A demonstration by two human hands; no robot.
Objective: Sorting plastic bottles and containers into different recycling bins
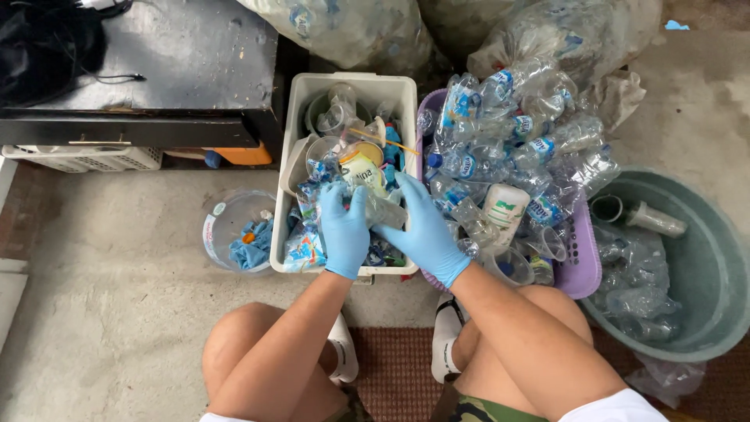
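A clear plastic cup is gripped between both gloved hands over the white bin. The fingers of the left hand are closed around its left side, and the fingers of the right hand are curled on its right side. The cup is crumpled and transparent. The bin is filled with cups and blue wrappers. At 3 o'clock from it, a purple basket is heaped with crushed bottles; further at 3 o'clock, more bottles are kept in a green tub. At 9 o'clock, blue scraps are held in a small clear bucket.
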